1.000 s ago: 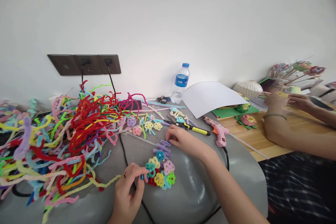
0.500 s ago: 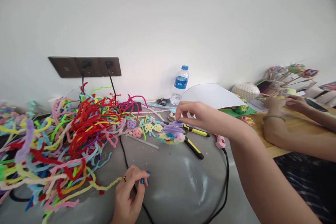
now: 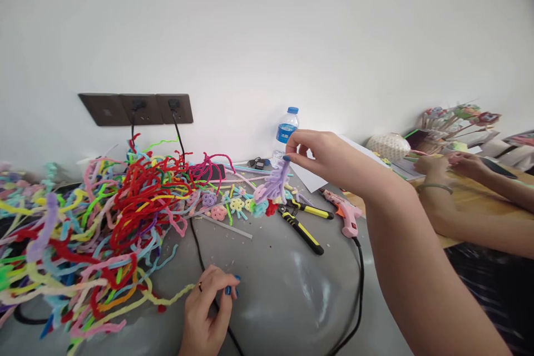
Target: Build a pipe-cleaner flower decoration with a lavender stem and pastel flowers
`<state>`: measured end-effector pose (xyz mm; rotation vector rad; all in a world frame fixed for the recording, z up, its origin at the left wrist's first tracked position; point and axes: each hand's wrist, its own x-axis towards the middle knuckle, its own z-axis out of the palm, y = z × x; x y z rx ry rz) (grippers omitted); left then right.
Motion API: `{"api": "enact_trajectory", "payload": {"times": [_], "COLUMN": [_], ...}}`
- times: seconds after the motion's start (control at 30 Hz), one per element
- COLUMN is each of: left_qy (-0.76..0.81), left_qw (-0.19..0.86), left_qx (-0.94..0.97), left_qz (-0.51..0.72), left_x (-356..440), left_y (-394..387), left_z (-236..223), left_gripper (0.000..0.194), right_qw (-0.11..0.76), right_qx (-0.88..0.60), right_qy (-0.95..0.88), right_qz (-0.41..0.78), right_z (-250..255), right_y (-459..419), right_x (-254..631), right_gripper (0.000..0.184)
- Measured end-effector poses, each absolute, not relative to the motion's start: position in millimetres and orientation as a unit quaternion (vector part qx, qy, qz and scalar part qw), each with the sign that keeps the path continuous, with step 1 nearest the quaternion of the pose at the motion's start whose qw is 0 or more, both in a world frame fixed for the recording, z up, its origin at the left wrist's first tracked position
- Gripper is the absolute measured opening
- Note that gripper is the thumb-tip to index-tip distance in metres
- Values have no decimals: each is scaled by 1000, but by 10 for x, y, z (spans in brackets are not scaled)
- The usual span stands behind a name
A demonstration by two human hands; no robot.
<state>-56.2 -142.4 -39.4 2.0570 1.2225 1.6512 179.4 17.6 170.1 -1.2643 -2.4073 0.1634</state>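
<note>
My right hand (image 3: 311, 147) pinches the top of a lilac pipe-cleaner piece (image 3: 273, 182) between thumb and fingers. It hangs above the back of the table, its many lilac strands pointing up. Blue and red fuzzy parts show at its lower end. My left hand (image 3: 208, 308) rests near the table's front with its fingers curled in, and nothing shows in them. Beside it lies the end of a pale yellow pipe cleaner (image 3: 169, 301). Pliers with black and yellow handles (image 3: 306, 233) lie under and right of the hanging piece.
A large tangle of pipe cleaners (image 3: 137, 200) covers the left side. Small pipe-cleaner flowers (image 3: 218, 212) lie mid-table near a glue stick (image 3: 227, 227). A pink glue gun (image 3: 348, 217) trails its cable at right. A water bottle (image 3: 286, 130) stands by the wall. Another person's hands (image 3: 438, 162) work at far right.
My right hand has risen with the lilac piece, which now hangs more upright. The glue gun and more of the pliers have come into view. My left hand has hardly moved.
</note>
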Motion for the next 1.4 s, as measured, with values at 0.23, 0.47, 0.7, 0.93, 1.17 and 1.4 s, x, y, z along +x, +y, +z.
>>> {"api": "enact_trajectory", "payload": {"times": [0.23,0.47,0.7,0.93,1.17,1.4], "left_qy": [416,413,415,416,416,421], "left_qw": [119,119,120,124,117,118], "left_qx": [705,706,704,703,703,706], "left_qz": [562,562,564,563,565,558], "left_x": [-564,-566,-553,-549,-545,-547], "left_y": [-1428,-1416,-1416,-1418,-1409,-1434], "left_z": [-422,-410,-397,-391,-372,-380], "left_gripper": [26,26,27,27,26,25], "right_qw": [86,114,190,239,252,283], "right_qx": [-555,-580,-559,-533,-513,-455], "right_qy": [-828,-806,-807,-808,-813,-819], "right_qz": [-11,-19,17,74,113,203], "right_z": [1761,1737,1659,1673,1701,1654], "right_y": [72,170,214,229,223,323], "right_x": [1618,1585,1606,1606,1716,1806], "right_gripper": [25,23,19,19,15,9]}}
